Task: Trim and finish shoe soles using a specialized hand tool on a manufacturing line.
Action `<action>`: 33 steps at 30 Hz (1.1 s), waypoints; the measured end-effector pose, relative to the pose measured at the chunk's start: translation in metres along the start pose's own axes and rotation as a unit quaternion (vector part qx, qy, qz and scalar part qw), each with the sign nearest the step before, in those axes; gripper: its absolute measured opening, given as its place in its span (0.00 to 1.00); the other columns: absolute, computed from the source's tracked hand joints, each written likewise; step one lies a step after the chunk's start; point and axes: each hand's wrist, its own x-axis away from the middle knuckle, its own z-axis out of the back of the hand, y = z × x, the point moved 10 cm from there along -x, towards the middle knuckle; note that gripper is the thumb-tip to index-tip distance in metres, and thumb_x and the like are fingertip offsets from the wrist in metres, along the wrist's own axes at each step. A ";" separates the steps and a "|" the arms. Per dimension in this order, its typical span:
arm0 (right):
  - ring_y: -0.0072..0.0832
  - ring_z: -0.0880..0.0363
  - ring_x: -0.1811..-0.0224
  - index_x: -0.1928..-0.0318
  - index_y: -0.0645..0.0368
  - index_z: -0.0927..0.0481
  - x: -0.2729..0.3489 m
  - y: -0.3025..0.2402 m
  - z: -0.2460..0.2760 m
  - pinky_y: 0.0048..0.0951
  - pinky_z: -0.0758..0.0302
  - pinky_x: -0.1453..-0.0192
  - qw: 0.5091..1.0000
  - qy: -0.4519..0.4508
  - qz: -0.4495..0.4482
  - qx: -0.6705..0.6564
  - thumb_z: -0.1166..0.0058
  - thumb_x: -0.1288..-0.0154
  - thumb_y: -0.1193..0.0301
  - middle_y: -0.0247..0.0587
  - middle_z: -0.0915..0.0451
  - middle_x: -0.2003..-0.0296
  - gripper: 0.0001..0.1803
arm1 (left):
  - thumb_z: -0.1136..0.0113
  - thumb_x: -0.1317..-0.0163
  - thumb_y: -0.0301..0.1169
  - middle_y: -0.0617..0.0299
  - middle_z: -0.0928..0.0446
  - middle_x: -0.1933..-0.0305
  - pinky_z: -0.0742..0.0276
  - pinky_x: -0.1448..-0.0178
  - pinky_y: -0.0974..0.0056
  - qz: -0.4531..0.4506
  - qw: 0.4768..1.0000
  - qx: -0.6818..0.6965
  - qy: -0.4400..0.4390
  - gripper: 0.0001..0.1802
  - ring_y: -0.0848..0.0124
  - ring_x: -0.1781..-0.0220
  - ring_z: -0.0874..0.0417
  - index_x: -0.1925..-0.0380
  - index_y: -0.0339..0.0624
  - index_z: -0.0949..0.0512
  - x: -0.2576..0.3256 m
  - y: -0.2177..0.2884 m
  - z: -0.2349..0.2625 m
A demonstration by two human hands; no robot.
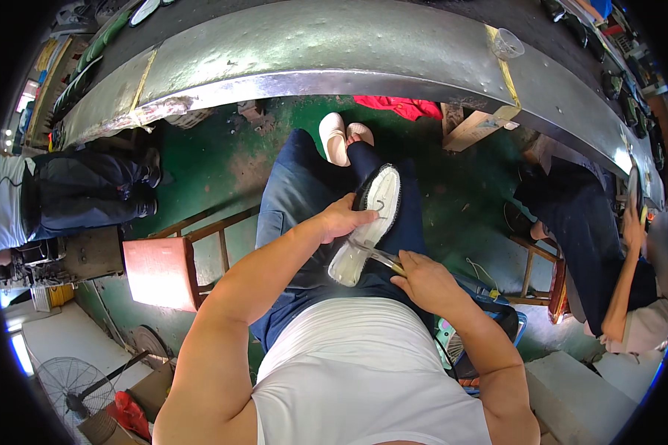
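A shoe [378,215] lies across my lap, its pale, white-coated underside turned up and its dark edge showing along the rim. A curved dark mark or strip shows on the underside near its middle. My left hand [344,218] grips the shoe's left side, with the thumb laid over the underside. My right hand [427,282] is closed round the handle of a hammer-like metal tool [382,257]. The tool's metal end reaches over the lower half of the underside; whether it touches is blurred.
A metal-covered workbench [312,52] curves across the front, with a clear plastic cup [507,44] on it. Left are a stool [162,271], a fan [74,393] and a seated person [82,196]. Another person [583,237] sits at right. Red cloth [398,106] lies under the bench.
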 end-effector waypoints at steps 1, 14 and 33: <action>0.47 0.17 0.56 0.46 0.64 0.24 -0.001 -0.008 0.009 0.43 0.20 0.54 0.998 0.044 0.035 0.031 0.41 0.32 0.56 0.50 0.18 0.59 0.25 | 0.28 0.39 0.43 0.51 0.23 0.39 0.28 0.32 0.59 -0.001 1.000 0.000 -0.001 0.41 0.65 0.39 0.21 0.33 0.32 0.36 0.000 0.001 -0.001; 0.53 0.17 0.57 0.54 0.62 0.22 0.026 0.020 -0.016 0.50 0.22 0.53 0.982 -0.118 -0.109 -0.102 0.51 0.26 0.58 0.54 0.17 0.60 0.18 | 0.33 0.35 0.42 0.44 0.36 0.27 0.38 0.25 0.61 -0.112 0.986 -0.124 0.023 0.51 0.60 0.26 0.33 0.23 0.35 0.54 0.021 -0.011 -0.013; 0.54 0.17 0.58 0.47 0.64 0.22 0.021 0.025 -0.011 0.49 0.22 0.51 0.945 -0.262 -0.111 -0.161 0.50 0.26 0.58 0.57 0.16 0.59 0.21 | 0.41 0.30 0.38 0.45 0.50 0.20 0.48 0.20 0.62 -0.138 0.990 -0.029 -0.011 0.50 0.57 0.19 0.46 0.20 0.47 0.63 0.069 -0.048 -0.020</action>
